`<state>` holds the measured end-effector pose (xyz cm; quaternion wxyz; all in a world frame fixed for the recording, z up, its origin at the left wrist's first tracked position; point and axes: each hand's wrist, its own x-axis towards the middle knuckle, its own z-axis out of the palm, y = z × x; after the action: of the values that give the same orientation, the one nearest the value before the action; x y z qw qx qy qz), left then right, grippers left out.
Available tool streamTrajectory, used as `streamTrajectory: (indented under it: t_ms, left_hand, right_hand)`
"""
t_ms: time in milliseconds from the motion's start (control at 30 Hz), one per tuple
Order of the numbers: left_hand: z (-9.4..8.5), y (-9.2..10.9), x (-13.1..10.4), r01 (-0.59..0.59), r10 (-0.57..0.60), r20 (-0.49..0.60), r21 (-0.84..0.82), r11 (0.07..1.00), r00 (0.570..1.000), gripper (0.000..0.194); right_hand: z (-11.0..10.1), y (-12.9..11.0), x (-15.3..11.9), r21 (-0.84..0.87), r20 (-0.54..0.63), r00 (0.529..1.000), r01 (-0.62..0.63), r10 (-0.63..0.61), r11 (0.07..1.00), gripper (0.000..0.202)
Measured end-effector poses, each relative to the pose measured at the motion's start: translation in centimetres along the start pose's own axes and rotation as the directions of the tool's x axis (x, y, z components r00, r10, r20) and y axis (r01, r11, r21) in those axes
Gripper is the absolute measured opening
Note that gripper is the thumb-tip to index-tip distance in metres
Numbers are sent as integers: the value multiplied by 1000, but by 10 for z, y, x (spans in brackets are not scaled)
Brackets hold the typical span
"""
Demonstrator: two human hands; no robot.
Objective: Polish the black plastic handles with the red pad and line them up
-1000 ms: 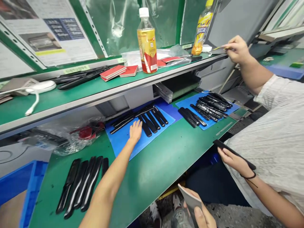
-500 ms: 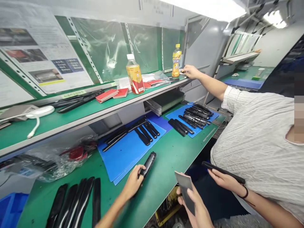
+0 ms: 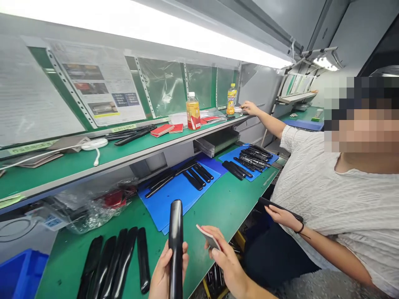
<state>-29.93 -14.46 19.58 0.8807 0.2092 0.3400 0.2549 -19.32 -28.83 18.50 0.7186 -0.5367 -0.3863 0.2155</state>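
My left hand (image 3: 162,265) is closed round a long glossy black plastic piece (image 3: 176,241), held upright above the green bench (image 3: 215,209). Its lower end runs out of view. In my right hand (image 3: 229,263), just to the right, is a thin grey sanding pad (image 3: 210,238) with a reddish edge, pinched between thumb and fingers. Pad and plastic piece are apart. Several similar black pieces (image 3: 116,261) lie side by side on the bench at the lower left. Beyond my hands, more black pieces (image 3: 195,178) rest on a blue mat (image 3: 170,205).
A co-worker (image 3: 307,203) at the right holds a black piece (image 3: 280,209) and reaches to the shelf (image 3: 131,160). On that shelf stand two drink bottles (image 3: 193,112) and red pads (image 3: 162,130). Black parts (image 3: 254,157) cover a farther mat. A blue bin (image 3: 23,274) sits lower left.
My left hand has come nearer and turned the black piece upright, glossy side showing. My right hand has moved left towards it, with the sanding pad tilted flatter. The view has shifted upwards.
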Motion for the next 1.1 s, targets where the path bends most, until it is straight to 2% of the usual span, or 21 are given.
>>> streamTrajectory:
  t_ms: [67,100,133,167,200,233,267,300,333,367,400,467,500,600,667,733,800,833,900,1000,1100]
  left_hand:
    - [1,4,-20,-118,121,-15,118,986,993,46]
    - [3,6,-30,-155,157,-8,144,977,987,49]
    - [6,8,-40,-173,173,8,144,974,985,54]
    - [10,10,-48,-170,167,36,129,977,985,58]
    - [14,14,-55,-143,136,67,110,984,988,61]
    - [17,17,-59,-98,89,99,90,991,991,63]
    - [19,22,-61,-54,45,118,69,996,992,61]
    - [20,27,-61,-11,5,125,50,999,992,57]
    - [20,33,-61,31,-36,129,36,999,991,51]
    - [18,38,-59,64,-66,129,18,998,989,45]
    - [16,43,-59,76,-75,136,-8,997,988,41]
    - [8,48,-66,68,-64,160,-22,997,985,36]
    - [4,49,-72,45,-44,166,-6,999,985,37]
    - [-12,47,-101,-29,5,214,110,993,977,45]
    - [-21,48,-115,-101,70,278,101,990,958,46]
    - [-27,51,-118,-157,144,240,34,987,960,41]
    - [-27,55,-111,-136,133,153,13,991,979,38]
    - [-26,57,-105,-116,114,120,11,993,986,38]
    - [-25,58,-94,-129,129,69,-10,992,989,41]
    - [-30,57,-85,-203,204,-42,26,979,978,35]
    - [-42,55,-80,-220,231,-33,196,956,972,63]
  right_hand:
    - [4,-4,0,-154,60,990,138,-130,979,50]
    - [6,-7,1,-249,116,969,241,-218,938,53]
    - [9,-10,2,-327,216,924,373,-315,869,57]
    - [11,-14,4,-365,358,847,514,-393,776,59]
    - [15,-19,6,-349,520,737,645,-432,680,57]
    - [20,-24,8,-296,658,619,736,-429,608,52]
    - [25,-30,10,-247,747,532,779,-399,576,43]
    - [32,-36,12,-222,789,493,785,-366,578,35]
    - [40,-41,13,-275,755,559,744,-342,609,32]
    - [47,-44,13,-338,686,649,684,-328,646,34]
    - [54,-47,14,-328,635,689,651,-350,685,36]
    - [62,-48,24,-303,602,714,618,-357,725,41]
    - [63,-47,35,-291,608,709,617,-357,731,43]
    - [54,-41,83,-425,383,854,501,-351,754,42]
    - [45,-38,108,-486,289,900,432,-327,760,43]
    - [44,-36,112,-443,167,948,319,-272,838,44]
    - [49,-34,94,-292,32,989,147,-144,945,48]
    - [54,-33,81,-213,1,998,67,-69,975,50]
    - [62,-33,56,-149,67,998,11,-1,989,54]
    - [68,-38,34,-199,290,944,219,-156,955,51]
    - [68,-43,33,-299,416,837,495,-355,816,50]
